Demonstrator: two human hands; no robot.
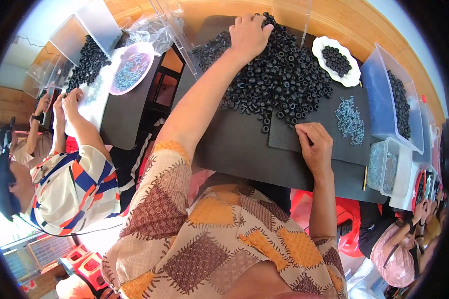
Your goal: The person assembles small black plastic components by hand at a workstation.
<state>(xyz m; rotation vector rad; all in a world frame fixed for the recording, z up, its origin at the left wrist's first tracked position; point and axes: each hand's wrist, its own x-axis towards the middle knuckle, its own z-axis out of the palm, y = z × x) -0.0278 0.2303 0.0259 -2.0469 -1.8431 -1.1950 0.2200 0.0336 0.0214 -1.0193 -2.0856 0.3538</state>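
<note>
A large heap of small black hollow ring-shaped parts [284, 74] spreads over the dark table [244, 154]. My left hand [248, 37] stretches to the heap's far edge and rests on it. Its thumb stands apart from the other fingers, whose tips are partly hidden. At the heap's near right edge, my right hand [316, 147] is closed in a pinch above a dark flat board [284, 135]. What lies between its fingertips, if anything, is too small to make out. Tiny bluish translucent pieces [350, 119] lie on the board, right of that hand.
A white scalloped plate [353, 74] of black parts stands at the back right. Beyond the board are a large clear bin [384, 112] and a smaller clear tub [382, 167]. Clear upright panels [177, 37] border the heap. Co-workers sit left [75, 184] and right [396, 251].
</note>
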